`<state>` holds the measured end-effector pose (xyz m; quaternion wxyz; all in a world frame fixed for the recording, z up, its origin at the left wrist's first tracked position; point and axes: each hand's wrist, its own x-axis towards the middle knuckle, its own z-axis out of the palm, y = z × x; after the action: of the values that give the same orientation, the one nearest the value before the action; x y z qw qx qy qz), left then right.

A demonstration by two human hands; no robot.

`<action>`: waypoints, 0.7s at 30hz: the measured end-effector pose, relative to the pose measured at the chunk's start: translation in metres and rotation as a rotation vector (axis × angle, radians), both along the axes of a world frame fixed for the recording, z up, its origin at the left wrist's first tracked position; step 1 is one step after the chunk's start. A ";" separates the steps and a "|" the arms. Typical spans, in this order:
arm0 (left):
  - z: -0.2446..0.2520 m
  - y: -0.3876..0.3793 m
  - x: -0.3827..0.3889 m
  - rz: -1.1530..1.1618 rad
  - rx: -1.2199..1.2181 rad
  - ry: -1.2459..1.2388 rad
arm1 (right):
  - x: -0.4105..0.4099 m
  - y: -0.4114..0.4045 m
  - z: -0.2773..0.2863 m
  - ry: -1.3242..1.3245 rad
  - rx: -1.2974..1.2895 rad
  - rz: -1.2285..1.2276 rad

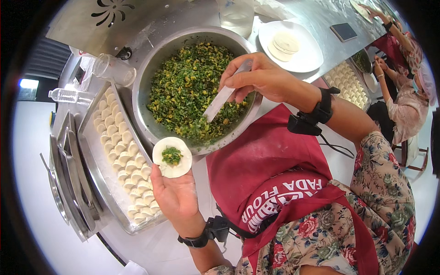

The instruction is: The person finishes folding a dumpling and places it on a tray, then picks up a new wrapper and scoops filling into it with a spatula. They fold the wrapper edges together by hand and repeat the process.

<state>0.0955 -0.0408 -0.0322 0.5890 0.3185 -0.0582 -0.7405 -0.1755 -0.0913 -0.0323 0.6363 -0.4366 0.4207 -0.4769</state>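
On the fingers of my left hand rests a round dough wrapper with a small heap of chopped green filling at its middle. My right hand grips a flat spatula, whose tip touches the filling in a large steel bowl. Chopped greens with yellow bits fill much of this bowl. Left of the bowl, a metal tray holds rows of folded dumplings. A white plate beyond my right hand carries a few stacked wrappers.
A glass jar and a plastic bottle lie beside the tray, near stacked metal trays. A clear container stands behind the bowl; a dark phone-like object lies farther right. Co-workers sit at right near another dumpling tray.
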 end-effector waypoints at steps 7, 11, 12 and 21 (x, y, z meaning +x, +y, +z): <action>0.006 -0.003 -0.024 -0.070 0.006 0.019 | -0.010 0.004 0.004 0.045 -0.115 -0.111; 0.007 -0.005 -0.041 -0.097 0.033 -0.015 | -0.007 0.015 0.015 -0.042 -0.111 -0.143; 0.006 -0.006 -0.044 -0.135 0.011 0.020 | -0.005 0.019 0.017 -0.046 -0.144 -0.138; 0.000 -0.016 -0.051 -0.216 -0.009 0.161 | 0.015 0.055 0.002 0.621 -1.212 -0.037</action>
<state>0.0442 -0.0572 -0.0324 0.5099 0.2474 -0.0482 -0.8225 -0.1608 -0.0367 -0.0306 0.1210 -0.8252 0.2499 -0.4919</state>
